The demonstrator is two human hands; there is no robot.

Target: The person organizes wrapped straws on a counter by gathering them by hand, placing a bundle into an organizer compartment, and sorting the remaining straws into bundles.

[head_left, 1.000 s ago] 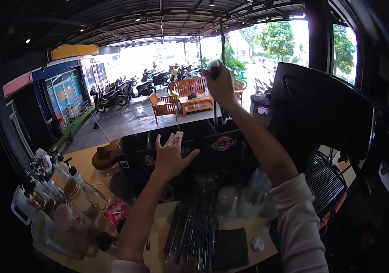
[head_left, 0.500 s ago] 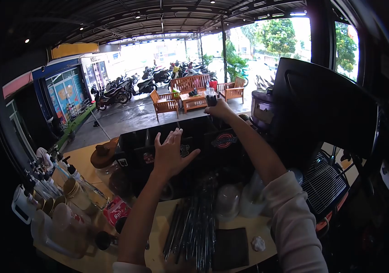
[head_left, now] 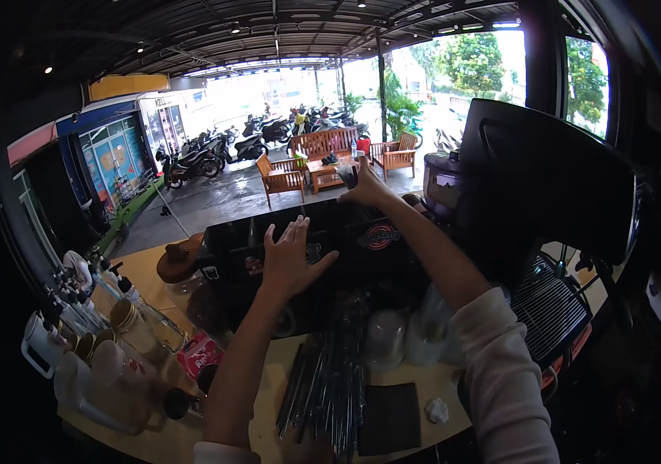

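Note:
My left hand (head_left: 292,259) is spread, fingers apart and holding nothing, against the front of a black compartment box (head_left: 323,271) with round stickers. Above the box's back right part, my right hand (head_left: 369,188) is closed around a small bundle (head_left: 348,176) with dark and clear parts, too small to name exactly. Wrapped dark straws (head_left: 327,394) lie in a pile on the wooden counter (head_left: 269,417) below the box. A dark flat cloth or mat (head_left: 391,421) is to their right.
Bottles with pump tops (head_left: 129,290), clear jugs (head_left: 126,387) and a red packet (head_left: 201,354) crowd the left side. Clear plastic cups (head_left: 386,340) stand near the box. A black monitor (head_left: 547,185) rises at the right, beside a slatted tray (head_left: 555,309).
My right hand has come down from high up to just above the box, then shifted slightly left with the bundle. My left hand has stayed in place.

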